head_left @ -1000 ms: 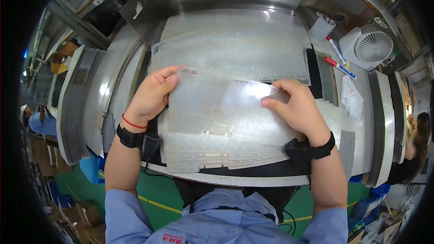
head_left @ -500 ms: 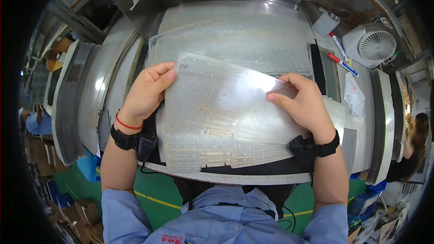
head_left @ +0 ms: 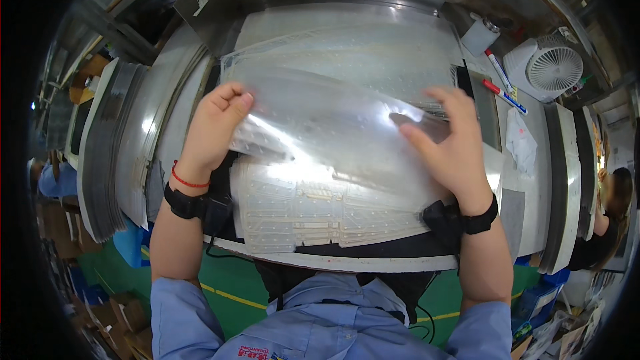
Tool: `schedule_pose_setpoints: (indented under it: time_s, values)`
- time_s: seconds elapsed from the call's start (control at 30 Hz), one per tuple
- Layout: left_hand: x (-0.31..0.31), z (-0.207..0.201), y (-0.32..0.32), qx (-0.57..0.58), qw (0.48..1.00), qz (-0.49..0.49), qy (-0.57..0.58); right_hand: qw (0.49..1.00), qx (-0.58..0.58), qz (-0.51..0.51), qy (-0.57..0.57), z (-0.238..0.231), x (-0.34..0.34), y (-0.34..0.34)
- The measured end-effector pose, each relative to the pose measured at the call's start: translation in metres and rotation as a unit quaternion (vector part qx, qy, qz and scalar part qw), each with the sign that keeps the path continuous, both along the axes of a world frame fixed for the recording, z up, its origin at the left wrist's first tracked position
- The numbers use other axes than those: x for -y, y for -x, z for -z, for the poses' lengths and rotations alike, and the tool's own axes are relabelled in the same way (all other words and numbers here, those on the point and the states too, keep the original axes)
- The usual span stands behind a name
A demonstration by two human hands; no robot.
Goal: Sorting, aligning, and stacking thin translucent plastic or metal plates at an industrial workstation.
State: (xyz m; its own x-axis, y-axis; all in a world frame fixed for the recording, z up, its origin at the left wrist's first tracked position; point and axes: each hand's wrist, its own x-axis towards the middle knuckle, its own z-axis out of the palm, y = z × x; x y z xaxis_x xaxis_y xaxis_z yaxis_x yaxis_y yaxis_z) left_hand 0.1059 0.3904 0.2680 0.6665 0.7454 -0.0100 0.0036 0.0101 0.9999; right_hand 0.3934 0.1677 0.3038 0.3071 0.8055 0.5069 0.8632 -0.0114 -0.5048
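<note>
A thin clear plastic sheet [head_left: 320, 120] with rows of small dots is lifted and bent, with bright glare across it. My left hand [head_left: 217, 123] pinches its left edge between thumb and fingers. At the sheet's right side, my right hand [head_left: 457, 143] has thumb and fingers spread apart, slightly blurred; the thumb is close to the sheet. Below lies a fanned pile of similar clear sheets [head_left: 320, 220] with printed line patterns, partly hidden by the lifted one. Farther back, another spread of large clear sheets [head_left: 347, 47] covers the bench.
Tall stacks of grey sheets [head_left: 107, 153] stand at the left, and another stack [head_left: 563, 180] at the right. On the right side are a white fan [head_left: 550, 67], a red-capped marker [head_left: 503, 97], a metal-topped bottle [head_left: 481, 35] and a crumpled white cloth [head_left: 520, 140]. A metal panel rises behind.
The sheet has bent and its near edge has risen off the pile, exposing more sheets below. My right hand's fingers have spread from their grip; my left hand has shifted slightly left.
</note>
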Motion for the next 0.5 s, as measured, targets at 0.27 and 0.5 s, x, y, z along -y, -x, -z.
schedule_pose_setpoints:
  time_s: [0.27, 0.5]
  values:
    - [-0.037, 0.01, 0.015, 0.045, 0.992, -0.101, 0.058, 1.0, 0.004, -0.021, 0.005, 0.006, 0.002, -0.004]
    - [-0.035, 0.009, 0.006, -0.041, 0.959, -0.253, -0.122, 0.973, -0.088, -0.09, 0.192, 0.01, 0.002, -0.007]
